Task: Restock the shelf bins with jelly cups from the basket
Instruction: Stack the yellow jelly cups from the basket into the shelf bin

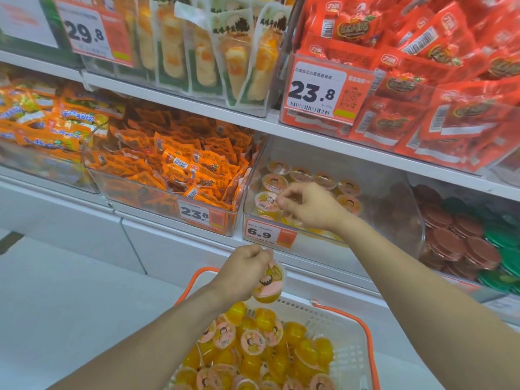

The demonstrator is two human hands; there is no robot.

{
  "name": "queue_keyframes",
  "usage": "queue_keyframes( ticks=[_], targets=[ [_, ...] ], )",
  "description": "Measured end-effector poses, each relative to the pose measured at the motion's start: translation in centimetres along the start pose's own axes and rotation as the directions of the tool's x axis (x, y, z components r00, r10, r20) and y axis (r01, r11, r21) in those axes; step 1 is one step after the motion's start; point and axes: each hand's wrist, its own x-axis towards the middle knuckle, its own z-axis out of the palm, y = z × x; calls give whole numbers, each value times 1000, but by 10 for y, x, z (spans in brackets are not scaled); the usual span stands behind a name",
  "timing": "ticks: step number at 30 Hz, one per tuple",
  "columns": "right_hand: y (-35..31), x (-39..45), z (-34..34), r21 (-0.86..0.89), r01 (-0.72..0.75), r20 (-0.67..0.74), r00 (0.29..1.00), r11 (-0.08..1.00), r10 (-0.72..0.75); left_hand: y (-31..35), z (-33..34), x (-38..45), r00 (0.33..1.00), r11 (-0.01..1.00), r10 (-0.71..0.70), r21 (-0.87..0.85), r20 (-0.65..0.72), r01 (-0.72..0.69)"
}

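A white basket (349, 342) with orange handles sits at the bottom centre, piled with several yellow jelly cups (253, 350) with pink lids. My left hand (242, 273) hovers above the basket and pinches one jelly cup (268, 285) by its lid edge, the cup hanging tilted. My right hand (308, 205) reaches into the clear shelf bin (399, 220) marked 6.9, its fingers curled over a jelly cup (264, 201) at the bin's front left. Whether it grips that cup is unclear. Several more cups (323, 178) line the bin's back.
Left of the jelly bin stands a clear bin of orange snack packets (174, 170) priced 23.8. To the right lie brown and green round lids (464, 240). The shelf above holds red packets (422, 80) and tall pouches (211, 52). White floor (70, 305) lies at the left.
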Motion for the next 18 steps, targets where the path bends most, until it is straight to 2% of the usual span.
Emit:
queue_keyframes(
  ticks=[3, 5, 7, 9, 11, 16, 18],
  targets=[
    [-7, -28, -7, 133, 51, -141, 989, 990, -32, 0, -1, 0, 1000, 989, 3, -146, -20, -6],
    [-13, -51, -11, 186, 63, -112, 993, 981, -43, 2, 1, -1, 999, 970, 29, -239, -38, -38],
    [-16, -72, -12, 215, 9, -1, 1000, 977, -9, 7, 5, -3, 998, 941, 57, -330, -41, -68],
    [-16, -88, -10, 241, -51, 96, 995, 969, 28, 10, 8, -6, 991, 938, 115, -321, -68, -131],
    [-15, -97, -7, 296, -91, 136, 989, 951, 52, 10, 10, -8, 974, 937, 195, -270, -112, -219],
    [-18, -105, 3, 510, -179, 107, 984, 841, 144, 14, 20, -16, 929, 873, 301, -329, -214, -359],
    [-21, -105, 4, 561, -153, 68, 988, 813, 139, 16, 24, -18, 911, 854, 350, -326, -218, -405]
  ],
)
